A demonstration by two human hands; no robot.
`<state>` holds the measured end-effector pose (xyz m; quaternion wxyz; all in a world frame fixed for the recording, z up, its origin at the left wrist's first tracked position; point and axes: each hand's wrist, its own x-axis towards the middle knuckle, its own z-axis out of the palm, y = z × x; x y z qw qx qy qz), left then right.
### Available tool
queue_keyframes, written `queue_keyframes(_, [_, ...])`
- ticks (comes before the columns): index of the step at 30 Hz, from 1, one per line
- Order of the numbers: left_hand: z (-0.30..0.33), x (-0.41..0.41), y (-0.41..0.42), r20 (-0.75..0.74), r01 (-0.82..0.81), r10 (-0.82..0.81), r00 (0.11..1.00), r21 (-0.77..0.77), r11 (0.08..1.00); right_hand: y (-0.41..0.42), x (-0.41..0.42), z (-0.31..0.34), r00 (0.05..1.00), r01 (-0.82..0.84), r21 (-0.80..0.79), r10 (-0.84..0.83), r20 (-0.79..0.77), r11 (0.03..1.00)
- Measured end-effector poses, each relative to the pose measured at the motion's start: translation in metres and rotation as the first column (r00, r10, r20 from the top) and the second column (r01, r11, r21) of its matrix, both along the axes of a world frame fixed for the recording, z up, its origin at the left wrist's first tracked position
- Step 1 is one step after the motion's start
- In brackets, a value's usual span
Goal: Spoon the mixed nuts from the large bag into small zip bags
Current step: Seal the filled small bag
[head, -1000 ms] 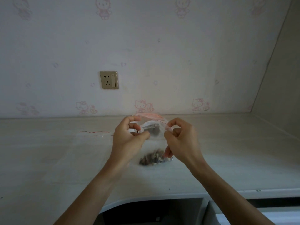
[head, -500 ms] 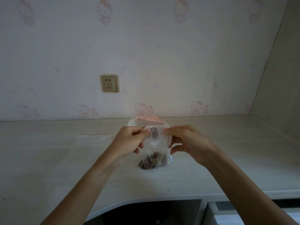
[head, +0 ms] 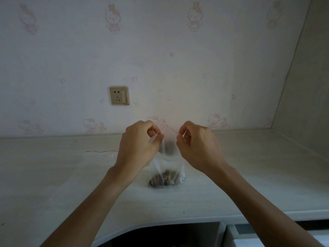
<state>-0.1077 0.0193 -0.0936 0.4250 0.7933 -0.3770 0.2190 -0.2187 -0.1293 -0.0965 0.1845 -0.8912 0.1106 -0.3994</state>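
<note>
Pale desk point(head: 53, 184), both hands point(head: 138, 145) point(head: 197, 145) pinching zip bag point(head: 168, 166) rim

clear glossy plastic zip bag point(head: 168, 163), matt pale wood-grain desk point(head: 249, 175)

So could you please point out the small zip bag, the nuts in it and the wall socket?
small zip bag point(head: 168, 163): head view, clear front wall above the nuts.
nuts point(head: 166, 179): head view, middle of the heap at the bag's bottom.
wall socket point(head: 119, 95): head view, centre of its plate.

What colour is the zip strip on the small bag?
Red, a thin line along the top of the clear small bag, best seen in the head view.
</note>
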Motion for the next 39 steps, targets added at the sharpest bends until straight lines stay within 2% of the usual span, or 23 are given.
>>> queue_keyframes(9, [0.011, 0.009, 0.006, 0.083, 0.036, -0.05, 0.995, 0.163, 0.986, -0.007, 0.0, 0.013, 0.991, 0.003, -0.058, -0.01, -0.131, 0.998])
queue_keyframes(14, [0.02, 0.028, 0.017, -0.038, 0.118, -0.112, 0.993, 0.259, 0.959, -0.017, -0.006, 0.021, 0.965, -0.087, -0.069, 0.067, -0.254, 0.994])
queue_keyframes(19, [0.035, 0.028, 0.025, -0.176, 0.29, -0.251, 0.952, 0.253, 0.923, -0.02, -0.015, 0.032, 0.912, -0.262, -0.128, 0.202, -0.356, 0.956])
queue_keyframes(22, [0.042, 0.029, 0.029, -0.19, 0.328, -0.273, 0.943, 0.394, 0.858, -0.022, -0.016, 0.038, 0.858, -0.344, -0.161, 0.24, -0.453, 0.925])
queue_keyframes(26, [0.043, 0.029, 0.033, -0.113, 0.283, -0.266, 0.957, 0.55, 0.786, -0.027, -0.019, 0.041, 0.808, -0.39, -0.132, 0.27, -0.523, 0.911])
queue_keyframes(30, [0.035, 0.028, 0.037, -0.018, 0.252, -0.294, 0.955, 0.568, 0.783, -0.038, -0.023, 0.044, 0.758, -0.44, -0.063, 0.333, -0.56, 0.896])
queue_keyframes(34, [0.026, 0.029, 0.031, 0.123, 0.168, -0.293, 0.948, 0.589, 0.791, -0.037, -0.013, 0.039, 0.799, -0.415, -0.094, 0.313, -0.514, 0.905])
queue_keyframes(36, [0.023, 0.028, 0.028, 0.166, 0.169, -0.323, 0.932, 0.587, 0.791, -0.037, -0.01, 0.039, 0.818, -0.42, -0.121, 0.318, -0.479, 0.899])
queue_keyframes(39, [0.023, 0.027, 0.029, 0.224, 0.209, -0.362, 0.905, 0.507, 0.836, -0.038, -0.009, 0.039, 0.838, -0.414, -0.167, 0.303, -0.454, 0.895])
